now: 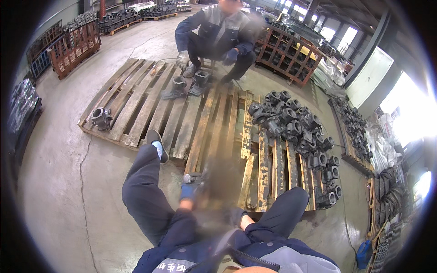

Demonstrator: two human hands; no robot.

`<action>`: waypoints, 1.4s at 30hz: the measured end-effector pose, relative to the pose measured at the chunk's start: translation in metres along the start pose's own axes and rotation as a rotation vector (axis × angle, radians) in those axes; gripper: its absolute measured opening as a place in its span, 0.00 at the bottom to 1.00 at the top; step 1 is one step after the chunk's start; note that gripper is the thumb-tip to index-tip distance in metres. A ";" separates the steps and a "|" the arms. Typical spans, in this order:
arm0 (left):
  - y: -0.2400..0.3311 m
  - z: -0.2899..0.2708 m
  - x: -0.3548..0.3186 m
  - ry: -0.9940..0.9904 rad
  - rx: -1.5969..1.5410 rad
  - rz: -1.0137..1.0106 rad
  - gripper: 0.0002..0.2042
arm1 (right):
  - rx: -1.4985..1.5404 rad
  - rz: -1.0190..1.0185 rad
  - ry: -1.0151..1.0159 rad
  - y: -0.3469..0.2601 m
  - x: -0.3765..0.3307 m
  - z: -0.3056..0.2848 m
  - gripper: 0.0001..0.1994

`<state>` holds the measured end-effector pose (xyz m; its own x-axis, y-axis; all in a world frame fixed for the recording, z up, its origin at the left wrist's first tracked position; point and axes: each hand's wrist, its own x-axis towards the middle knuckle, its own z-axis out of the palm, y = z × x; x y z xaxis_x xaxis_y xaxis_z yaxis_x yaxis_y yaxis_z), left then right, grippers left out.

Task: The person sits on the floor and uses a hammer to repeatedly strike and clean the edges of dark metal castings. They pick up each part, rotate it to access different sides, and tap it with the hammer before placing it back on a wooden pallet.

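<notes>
My left hand (pixel 188 190), in a blue glove, is closed low between my knees at the near edge of a wooden pallet. A small grey, rounded shape shows at its fingers, but I cannot make out what it holds. My right hand (pixel 237 217), in a dark glove, lies beside my right thigh; a blurred smear covers its fingers and the space between both hands. A dark metal casting (pixel 101 118) with a round opening stands at the left end of the slatted pallet (pixel 136 102). Two more castings, one a dark flanged housing (pixel 178 86), stand near the co-worker.
A co-worker (pixel 214 36) in gloves squats across the pallet, one hand near the castings. To the right, many dark castings (pixel 291 119) are heaped on a second pallet (pixel 264 177). Rusty metal crates (pixel 289 54) stand behind. A blue container (pixel 364 254) sits at lower right.
</notes>
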<state>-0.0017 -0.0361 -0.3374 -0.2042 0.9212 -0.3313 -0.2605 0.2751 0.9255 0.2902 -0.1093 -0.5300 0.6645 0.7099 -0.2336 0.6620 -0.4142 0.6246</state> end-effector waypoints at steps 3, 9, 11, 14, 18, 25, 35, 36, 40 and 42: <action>0.004 0.002 -0.004 0.007 -0.025 -0.027 0.11 | -0.007 -0.013 -0.024 -0.003 -0.004 0.002 0.14; 0.009 0.006 -0.007 0.021 -0.033 -0.012 0.11 | -0.024 -0.022 -0.061 -0.008 -0.002 0.010 0.15; 0.008 0.005 -0.006 0.026 0.138 0.142 0.10 | -0.029 -0.022 -0.064 -0.009 -0.001 0.015 0.15; 0.008 0.003 -0.004 0.053 0.236 0.151 0.10 | -0.045 -0.016 -0.081 -0.009 0.000 0.021 0.15; 0.009 0.002 -0.004 0.039 0.149 0.088 0.10 | -0.068 -0.023 -0.097 -0.007 -0.004 0.020 0.16; 0.010 0.003 0.000 0.038 0.145 0.084 0.11 | -0.109 -0.017 -0.123 0.002 -0.010 0.001 0.17; 0.013 0.000 -0.001 0.046 0.148 0.067 0.12 | -0.164 -0.026 -0.144 0.006 -0.013 -0.005 0.17; 0.013 0.000 -0.001 0.046 0.148 0.067 0.12 | -0.169 -0.027 -0.146 0.009 -0.015 -0.006 0.18; 0.011 -0.001 -0.001 0.045 0.155 0.054 0.13 | -0.192 -0.033 -0.162 0.032 -0.019 -0.013 0.18; 0.011 -0.001 -0.001 0.046 0.157 0.051 0.13 | -0.010 -0.522 -0.357 0.050 -0.020 -0.018 0.18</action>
<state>-0.0049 -0.0344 -0.3266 -0.2572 0.9226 -0.2876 -0.0984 0.2711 0.9575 0.3039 -0.1338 -0.4804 0.3305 0.5825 -0.7426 0.9282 -0.0579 0.3676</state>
